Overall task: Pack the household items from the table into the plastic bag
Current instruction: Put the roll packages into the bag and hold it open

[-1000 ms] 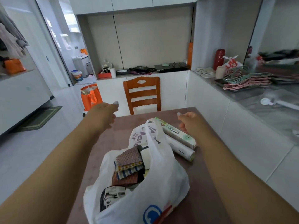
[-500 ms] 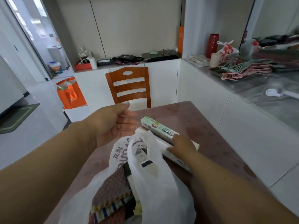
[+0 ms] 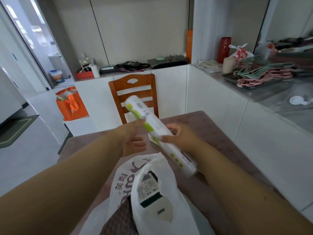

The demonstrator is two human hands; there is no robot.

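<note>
Above a brown bench, the right hand clamps the middle of a long white-and-green cardboard roll box, raised clear of the surface. The left hand is open, fingertips touching its side. A half-filled white plastic bag gapes just below. The box looks light and stiff; a mid-length hold should balance it.

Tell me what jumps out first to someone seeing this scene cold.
A long white roll with green print, lifted over the table at centre: the right hand grips its middle and the left hand touches its side. Below it, nearest the camera, a white plastic bag gapes open, already stuffed with items. Behind stands a wooden chair.
</note>
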